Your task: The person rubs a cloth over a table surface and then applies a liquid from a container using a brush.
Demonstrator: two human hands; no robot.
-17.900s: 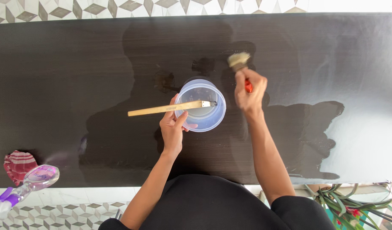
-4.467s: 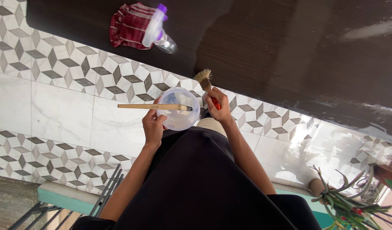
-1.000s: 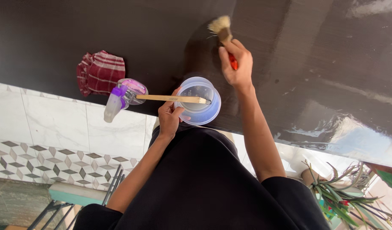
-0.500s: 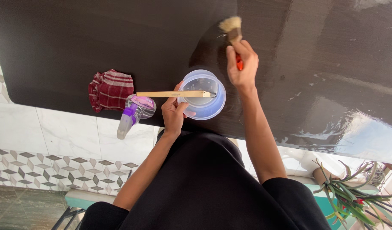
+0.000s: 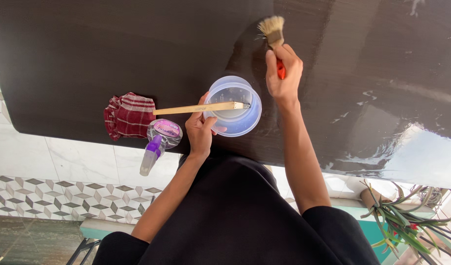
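— What lies at the left of the frame?
— A striped red cloth (image 5: 128,116) beside a spray bottle (image 5: 159,139) on the dark board (image 5: 88,54).
— And the middle?
— The left hand (image 5: 202,130) clasps a clear tub (image 5: 233,105) with a wooden brush (image 5: 198,108) across it.
— Upper right?
— The right hand (image 5: 283,74) is closed around a bristle brush (image 5: 273,30).

two brushes (image 5: 273,30) (image 5: 196,108), one tub (image 5: 233,105) (clear), one cloth (image 5: 128,116)

The right hand (image 5: 283,73) covers most of the brush's red handle (image 5: 282,73). At 9 o'clock of it, the left hand (image 5: 201,130) hides the near wall of the clear container (image 5: 235,105). The dark tabletop (image 5: 88,59) is cut off at the top edge. The plant (image 5: 402,221) at 4 o'clock is cut off at the right edge.
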